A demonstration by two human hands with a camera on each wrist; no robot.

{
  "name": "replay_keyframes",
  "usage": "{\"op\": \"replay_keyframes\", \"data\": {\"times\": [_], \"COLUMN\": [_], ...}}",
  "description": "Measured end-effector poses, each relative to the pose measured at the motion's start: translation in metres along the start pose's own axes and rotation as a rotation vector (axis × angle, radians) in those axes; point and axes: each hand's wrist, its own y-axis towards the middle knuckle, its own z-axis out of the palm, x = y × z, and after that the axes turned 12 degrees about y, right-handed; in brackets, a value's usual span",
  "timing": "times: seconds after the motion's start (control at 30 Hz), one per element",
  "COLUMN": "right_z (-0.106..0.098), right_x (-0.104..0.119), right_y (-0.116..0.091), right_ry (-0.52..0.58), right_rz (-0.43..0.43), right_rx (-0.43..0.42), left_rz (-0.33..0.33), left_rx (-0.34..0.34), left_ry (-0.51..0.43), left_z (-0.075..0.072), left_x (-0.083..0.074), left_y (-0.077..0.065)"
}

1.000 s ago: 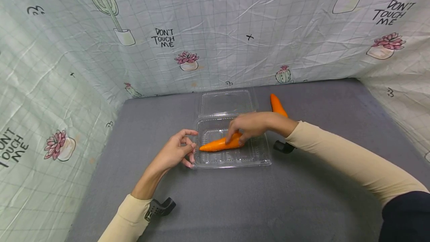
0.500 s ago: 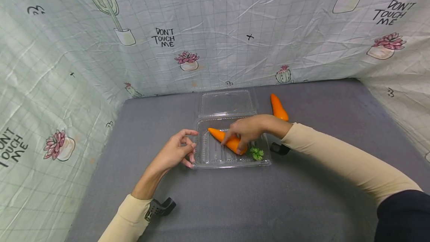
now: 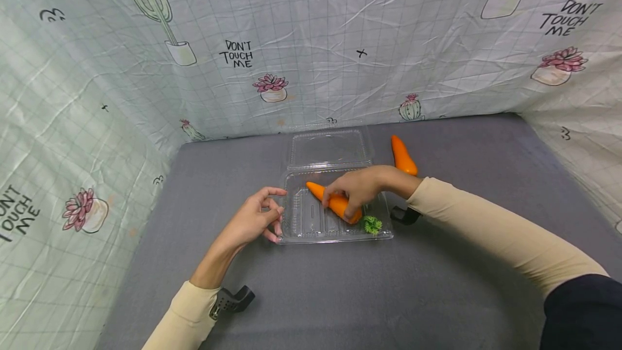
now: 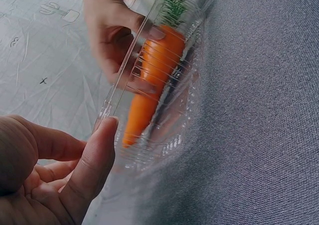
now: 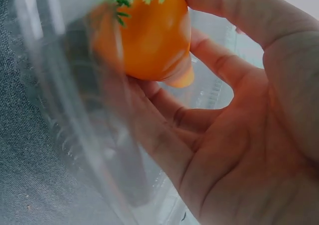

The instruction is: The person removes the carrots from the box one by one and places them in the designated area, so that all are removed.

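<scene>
An orange carrot (image 3: 339, 208) with a frilly green top (image 3: 372, 224) lies slantwise within the base of a clear plastic clamshell container (image 3: 297, 227). My right hand (image 3: 359, 185) grips the carrot's thick end from above, thumb on the near side and fingers on the far side. In the left wrist view the same carrot (image 4: 158, 60) shows through the container's wall. My left hand (image 3: 256, 216) pinches the container's left rim between thumb and index finger. The right wrist view shows the carrot's blunt end (image 5: 154, 41) close up, with fingers curved around it.
A second orange carrot (image 3: 402, 154) lies behind my right forearm, its near end partly hidden. The container's clear lid (image 3: 328, 147) lies folded back toward the rear wall. A patterned curtain (image 3: 311, 69) encloses the grey tabletop (image 3: 340, 296) at the back and sides.
The held carrot has turned from nearly level to slanted, its tip swinging away from me and slightly right. Its green top has come into view. My left hand has stayed still.
</scene>
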Motion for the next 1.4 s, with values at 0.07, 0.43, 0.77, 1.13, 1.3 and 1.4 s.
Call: {"op": "replay_keyframes", "data": {"times": [0.07,0.43,0.77,1.13,1.3,1.4], "right_z": [0.0,-0.002,-0.008,-0.01,-0.009,-0.009], "right_x": [-0.001,-0.007,-0.007,-0.014,-0.016,-0.017], "right_y": [0.0,-0.005,-0.023,-0.037,-0.041,-0.044], "right_ry": [0.013,0.13,0.228,0.312,0.351,0.369], "right_rz": [-0.001,-0.082,-0.155,-0.191,-0.215,-0.221], "right_rx": [-0.008,-0.013,-0.038,-0.068,-0.073,-0.086], "left_rz": [0.0,0.001,0.001,-0.006,-0.011,-0.013], "left_rx": [-0.001,0.001,0.002,-0.001,0.0,-0.001], "left_ry": [0.003,0.003,-0.004,-0.015,-0.014,-0.016], "left_z": [0.0,-0.001,-0.002,-0.002,-0.002,-0.002], "left_x": [0.0,0.001,0.001,0.001,0.001,0.001], "left_y": [0.0,0.0,0.0,0.0,0.0,0.0]}}
